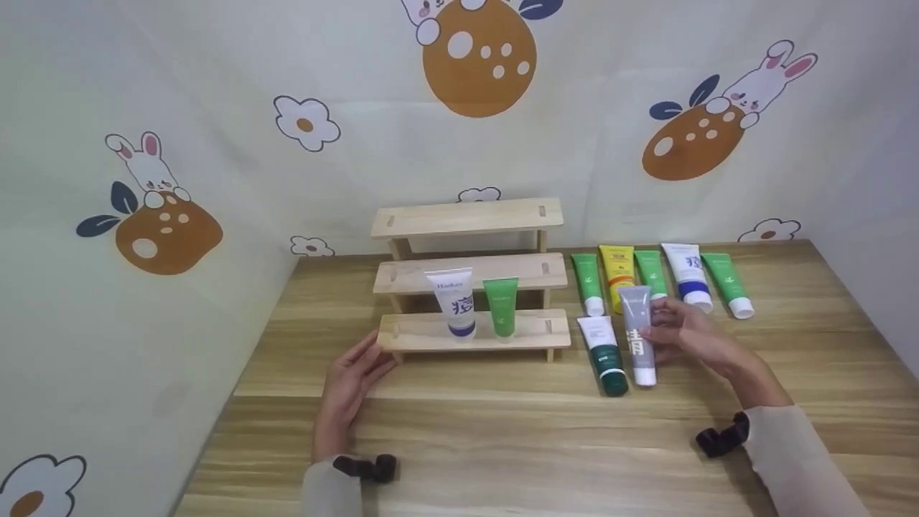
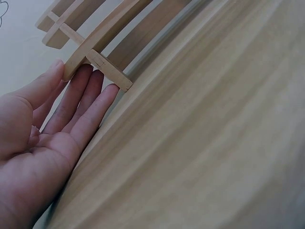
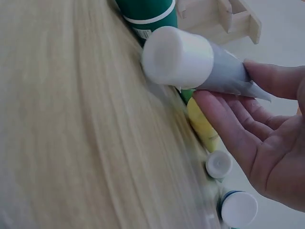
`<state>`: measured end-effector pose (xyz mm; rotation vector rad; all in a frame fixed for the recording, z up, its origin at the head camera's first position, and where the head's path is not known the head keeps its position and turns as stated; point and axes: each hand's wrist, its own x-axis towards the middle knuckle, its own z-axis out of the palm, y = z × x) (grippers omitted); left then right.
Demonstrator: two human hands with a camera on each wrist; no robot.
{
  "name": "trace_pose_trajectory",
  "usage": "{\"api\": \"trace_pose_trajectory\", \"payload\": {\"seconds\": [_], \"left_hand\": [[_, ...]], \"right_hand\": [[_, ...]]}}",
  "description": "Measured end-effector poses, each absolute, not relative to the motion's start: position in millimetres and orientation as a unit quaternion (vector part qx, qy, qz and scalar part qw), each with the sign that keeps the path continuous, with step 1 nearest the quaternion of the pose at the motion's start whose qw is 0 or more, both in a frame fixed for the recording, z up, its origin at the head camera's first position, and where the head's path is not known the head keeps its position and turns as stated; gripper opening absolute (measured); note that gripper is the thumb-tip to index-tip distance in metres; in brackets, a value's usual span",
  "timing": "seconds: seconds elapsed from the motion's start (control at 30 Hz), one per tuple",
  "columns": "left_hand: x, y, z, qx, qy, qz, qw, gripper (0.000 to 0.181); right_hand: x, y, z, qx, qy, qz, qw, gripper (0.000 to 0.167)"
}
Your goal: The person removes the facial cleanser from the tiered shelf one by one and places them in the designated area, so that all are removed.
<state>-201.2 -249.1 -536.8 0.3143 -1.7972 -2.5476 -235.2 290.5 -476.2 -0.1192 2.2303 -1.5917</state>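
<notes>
Presently, your right hand [image 1: 693, 336] pinched the silver-grey plastic squeeze tube with a white cap [image 1: 637, 330], thumb on one broad face and fingers on the other. That tube was to the right of the three-tier pale wooden stand [image 1: 495, 266], cap end toward you; whether the cap touched the wood-grain table [image 1: 502, 438] could not be told. Your left hand [image 1: 353, 377] gripped the left end of the stand's lowest tier, thumb at the board's edge and fingers beneath.

Hazard 1, collision: the white-and-dark-green squeeze tube [image 1: 604, 352] lay just beside the held tube, on the side nearer the stand. A low movement toward the stand could have knocked it out of line.

Hazard 2, toppling: on the stand's lowest tier, the white squeeze tube with a blue band [image 1: 454, 298] and the plain green squeeze tube [image 1: 501, 309] stood upright on their caps. Because these bases were narrow, a pull or lift by your left hand could have shaken the tier and tipped both.

Hazard 3, slip: the pinch bore on a tapering body. Had your thumb eased off, the silver-grey tube could have swivelled or dropped to the right of the stand.
</notes>
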Motion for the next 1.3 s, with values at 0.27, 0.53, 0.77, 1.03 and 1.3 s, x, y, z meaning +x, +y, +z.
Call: {"api": "trace_pose_trajectory", "payload": {"seconds": [0.27,0.53,0.77,1.03,1.3], "left_hand": [[-200.0,-249.3,-536.0,0.087,-0.578,-0.811,-0.003,0.055],[-199.9,-249.9,-535.0,0.1,-0.582,-0.807,-0.003,0.054],[-200.1,-249.6,-534.9,0.093,-0.594,-0.799,-0.005,0.053],[-200.0,-251.1,-536.8,0.081,-0.59,-0.804,-0.005,0.054],[-201.9,-250.4,-537.3,0.084,-0.589,-0.804,-0.003,0.052]], "right_hand": [[-236.5,297.3,-484.7,-0.055,0.773,-0.588,0.232,0.065],[-237.2,294.7,-484.8,-0.021,0.779,-0.567,0.267,0.064],[-235.4,291.4,-485.2,-0.004,0.785,-0.56,0.263,0.066],[-235.6,286.1,-486.1,-0.005,0.8,-0.548,0.246,0.07],[-235.2,279.2,-481.0,-0.008,0.824,-0.516,0.234,0.076]]}}
